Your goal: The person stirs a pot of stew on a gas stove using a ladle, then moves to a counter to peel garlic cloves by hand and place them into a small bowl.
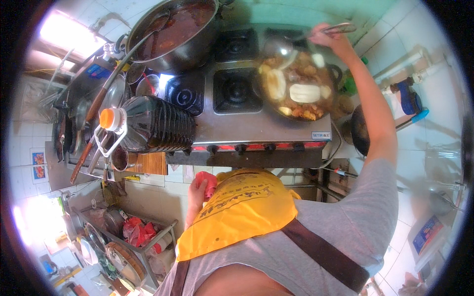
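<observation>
At the far right of the stove, my right hand [326, 39] is closed around the metal handle [344, 28] of a cooking utensil. Its head is over the far side of the pan, blurred by motion and steam, so I cannot tell its exact kind. Inside the wide pan [261, 101] are browned chunks in sauce and several pale, slab-like pieces [304, 93]. My left hand [194, 196] is low in front of the stove, beside my yellow apron [237, 214], with its fingers closed on a red cloth [208, 184].
The gas stove [237, 127] has several burners. A big pot [197, 52] of dark red liquid stands at the back left with a ladle [148, 37] in it. A large dark bottle [163, 123] with an orange cap stands at the stove's left. Below left is a metal rack [170, 232].
</observation>
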A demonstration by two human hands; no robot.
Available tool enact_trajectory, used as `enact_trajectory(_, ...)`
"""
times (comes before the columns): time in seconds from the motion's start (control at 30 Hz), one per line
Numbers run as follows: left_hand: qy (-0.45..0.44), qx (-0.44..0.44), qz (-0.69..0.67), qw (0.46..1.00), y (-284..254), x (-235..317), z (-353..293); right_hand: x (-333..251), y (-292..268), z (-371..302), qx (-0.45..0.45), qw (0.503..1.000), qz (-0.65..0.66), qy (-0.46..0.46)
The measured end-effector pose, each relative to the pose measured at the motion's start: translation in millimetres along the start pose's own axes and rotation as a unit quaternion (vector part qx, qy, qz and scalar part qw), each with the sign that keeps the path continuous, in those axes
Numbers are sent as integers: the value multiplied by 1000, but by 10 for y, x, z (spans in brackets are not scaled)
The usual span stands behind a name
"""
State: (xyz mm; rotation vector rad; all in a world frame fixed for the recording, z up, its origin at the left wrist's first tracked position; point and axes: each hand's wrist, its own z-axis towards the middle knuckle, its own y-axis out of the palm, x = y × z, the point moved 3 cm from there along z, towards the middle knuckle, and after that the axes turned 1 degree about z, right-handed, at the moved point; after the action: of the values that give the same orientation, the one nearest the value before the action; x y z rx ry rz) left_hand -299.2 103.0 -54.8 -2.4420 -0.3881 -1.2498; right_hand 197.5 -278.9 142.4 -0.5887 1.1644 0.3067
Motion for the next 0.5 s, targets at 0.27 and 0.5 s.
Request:
enact_trajectory(0.27, 5, 4, 4, 1000, -13, -74, 38, 175, -53, -70, 14, 999, 29, 23)
enact_trajectory(0.5, -8, 4, 7, 1000, 9, 3, -3, 297, -121, -63, 115, 985, 83, 97)
